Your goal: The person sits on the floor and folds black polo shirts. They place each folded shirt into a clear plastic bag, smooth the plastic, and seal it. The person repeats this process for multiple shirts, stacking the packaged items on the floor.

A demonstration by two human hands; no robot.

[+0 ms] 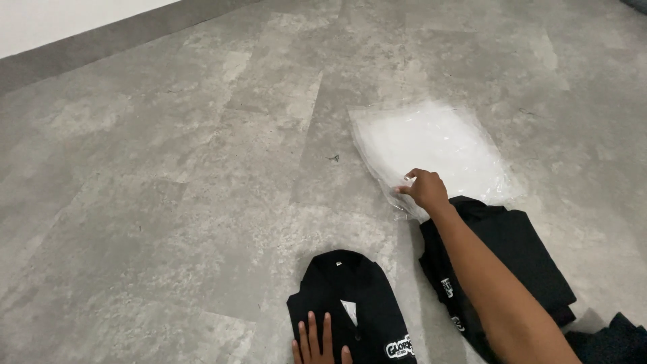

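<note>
Fingertips of right hand (426,190) pinch near corner of stack of clear flat plastic bags (431,149) lying on grey concrete floor (168,168), likely peeling off top bag. Left hand (318,344) lies open, fingers spread, flat on folded black collared shirt (350,303), pinning it down. Pile of folded black shirts (526,263) sits under right forearm, just beside bags

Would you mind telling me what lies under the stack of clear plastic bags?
The clear plastic bags lie on the grey floor; their near edge, pinched by the right hand, meets a black shirt. Anything beneath is hidden.
</note>
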